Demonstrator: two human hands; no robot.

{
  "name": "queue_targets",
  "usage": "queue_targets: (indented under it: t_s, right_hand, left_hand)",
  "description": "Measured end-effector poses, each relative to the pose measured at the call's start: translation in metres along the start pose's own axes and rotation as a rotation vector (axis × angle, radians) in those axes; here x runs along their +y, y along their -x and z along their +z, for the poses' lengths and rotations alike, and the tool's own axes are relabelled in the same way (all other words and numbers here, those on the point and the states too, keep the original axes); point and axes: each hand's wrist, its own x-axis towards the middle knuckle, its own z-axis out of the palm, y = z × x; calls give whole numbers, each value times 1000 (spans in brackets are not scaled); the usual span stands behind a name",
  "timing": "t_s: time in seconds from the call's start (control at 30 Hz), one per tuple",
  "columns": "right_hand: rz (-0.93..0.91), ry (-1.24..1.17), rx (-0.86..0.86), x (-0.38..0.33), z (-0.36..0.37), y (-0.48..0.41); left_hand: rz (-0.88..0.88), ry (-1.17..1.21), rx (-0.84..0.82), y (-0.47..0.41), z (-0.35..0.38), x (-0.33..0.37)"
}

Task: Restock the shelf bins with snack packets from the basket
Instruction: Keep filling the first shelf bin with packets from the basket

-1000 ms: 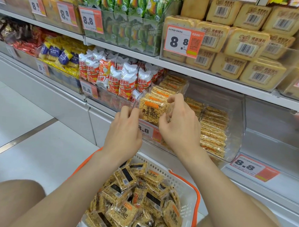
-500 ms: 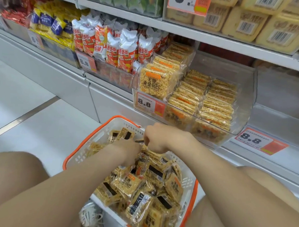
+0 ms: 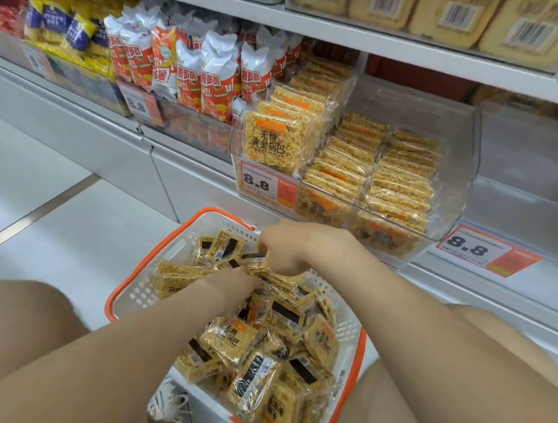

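Snack packets (image 3: 233,340) lie heaped in the orange-rimmed basket (image 3: 130,288) between the person's knees, below the clear shelf bin (image 3: 462,161). The bin already holds three rows of the same packets, with room left above the two right-hand rows. The basket is far from emptied, so restocking appears about midway. Right hand (image 3: 289,248): grip curled onto a packet atop the heap. Left hand (image 3: 236,289): fingers buried among packets, so the grip cannot be told.

Head-worn wide view, looking down, close over basket (image 3: 136,290), shelf bin (image 3: 461,149) ahead
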Motion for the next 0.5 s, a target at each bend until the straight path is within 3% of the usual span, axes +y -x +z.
queue_targets:
  t_s: [0.3, 0.5]
  right_hand:
    - [-7, -22, 17, 4, -4, 13]
    - [10, -39, 24, 12, -3, 18]
  left_hand:
    - [-118, -114, 157, 4, -24, -3]
    - [-81, -271, 304, 0, -21, 1]
